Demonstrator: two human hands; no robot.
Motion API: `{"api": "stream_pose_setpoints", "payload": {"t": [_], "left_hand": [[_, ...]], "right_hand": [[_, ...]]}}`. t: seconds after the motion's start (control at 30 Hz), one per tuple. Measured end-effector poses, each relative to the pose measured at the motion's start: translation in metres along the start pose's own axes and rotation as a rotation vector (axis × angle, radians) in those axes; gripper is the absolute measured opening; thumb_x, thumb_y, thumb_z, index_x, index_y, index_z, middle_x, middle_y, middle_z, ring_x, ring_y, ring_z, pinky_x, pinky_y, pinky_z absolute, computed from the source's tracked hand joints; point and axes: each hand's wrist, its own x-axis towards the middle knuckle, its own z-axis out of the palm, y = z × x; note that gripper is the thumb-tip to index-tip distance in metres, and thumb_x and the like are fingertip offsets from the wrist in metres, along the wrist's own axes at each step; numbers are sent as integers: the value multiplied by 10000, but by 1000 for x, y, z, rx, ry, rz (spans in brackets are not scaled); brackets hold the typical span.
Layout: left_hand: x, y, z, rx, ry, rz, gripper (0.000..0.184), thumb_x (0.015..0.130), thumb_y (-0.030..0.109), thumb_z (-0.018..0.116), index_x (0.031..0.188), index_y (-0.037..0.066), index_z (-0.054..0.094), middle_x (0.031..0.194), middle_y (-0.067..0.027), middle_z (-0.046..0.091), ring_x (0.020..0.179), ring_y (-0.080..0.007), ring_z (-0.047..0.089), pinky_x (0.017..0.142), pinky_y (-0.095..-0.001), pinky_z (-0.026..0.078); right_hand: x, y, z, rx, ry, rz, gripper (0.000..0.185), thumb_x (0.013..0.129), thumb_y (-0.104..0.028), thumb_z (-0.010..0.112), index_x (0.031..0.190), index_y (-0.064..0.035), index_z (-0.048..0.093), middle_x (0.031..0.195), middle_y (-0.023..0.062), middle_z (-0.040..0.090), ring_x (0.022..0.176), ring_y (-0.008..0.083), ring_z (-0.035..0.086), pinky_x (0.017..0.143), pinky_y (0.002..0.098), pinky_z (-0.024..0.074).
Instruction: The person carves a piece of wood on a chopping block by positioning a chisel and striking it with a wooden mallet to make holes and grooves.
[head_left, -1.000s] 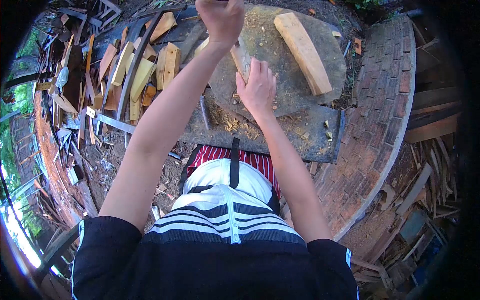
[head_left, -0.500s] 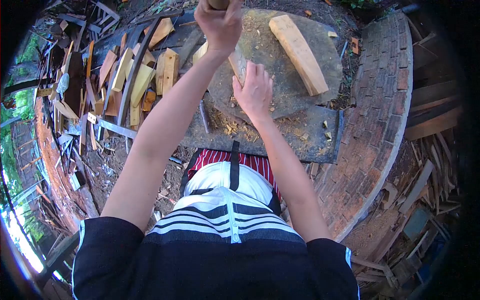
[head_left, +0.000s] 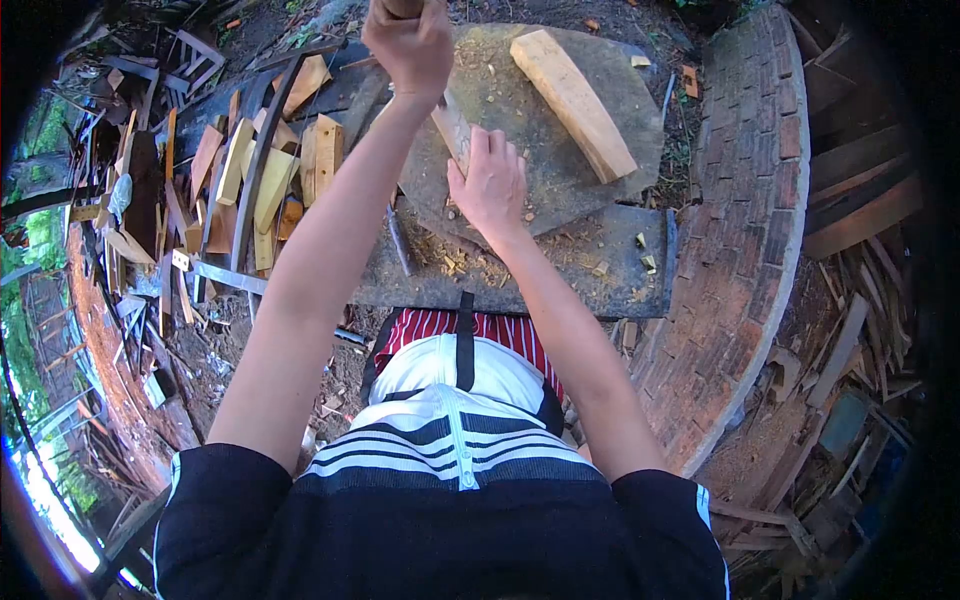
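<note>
Wrapped around a brown wooden handle (head_left: 403,7) at the top edge, my left hand (head_left: 410,50) is raised above the board; the far end of what it holds is out of view. My right hand (head_left: 490,187) rests on the near end of a pale narrow wood piece (head_left: 452,128), gripping it against the round worn board (head_left: 560,190). Part of that piece is hidden behind my left wrist. A thick squared wood block (head_left: 573,103) lies on the board to the right.
A dark flat slab (head_left: 610,275) with wood chips and a thin rod (head_left: 400,242) lies nearer my lap. Many wood offcuts (head_left: 272,185) are heaped at the left. A curved brick edging (head_left: 745,230) runs down the right, with scrap wood (head_left: 845,340) beyond it.
The view has shifted, so the board and block appear slightly further left. My left hand shows more of the brown handle than a second ago. My right hand keeps its hold on the narrow piece.
</note>
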Motion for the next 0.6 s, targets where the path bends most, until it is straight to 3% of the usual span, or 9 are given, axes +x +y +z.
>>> {"api": "stream_pose_setpoints", "payload": {"t": [0.23, 0.5, 0.6], "left_hand": [[0, 6, 4, 86, 7, -4, 296, 941, 251, 773, 842, 25, 610, 707, -13, 572, 661, -106, 504, 624, -316, 443], [-14, -10, 1, -64, -112, 101, 241, 939, 194, 774, 916, 15, 614, 750, -24, 586, 700, -92, 483, 628, -297, 432], [-18, 29, 2, -53, -135, 2, 241, 950, 205, 768, 936, 14, 622, 756, -14, 584, 714, -83, 471, 628, -292, 425]], "right_hand": [[0, 0, 0, 23, -6, 3, 556, 820, -250, 784, 1275, -53, 531, 1118, 147, 578, 1029, 347, 602, 864, 485, 468], [1, 1, -3, 6, -61, -2, 572, 840, -269, 769, 1309, -53, 523, 1155, 163, 583, 1059, 361, 606, 893, 498, 475], [2, 0, -5, 14, -103, 7, 584, 862, -290, 753, 1336, -46, 515, 1177, 175, 581, 1088, 375, 602, 918, 511, 475]]}}
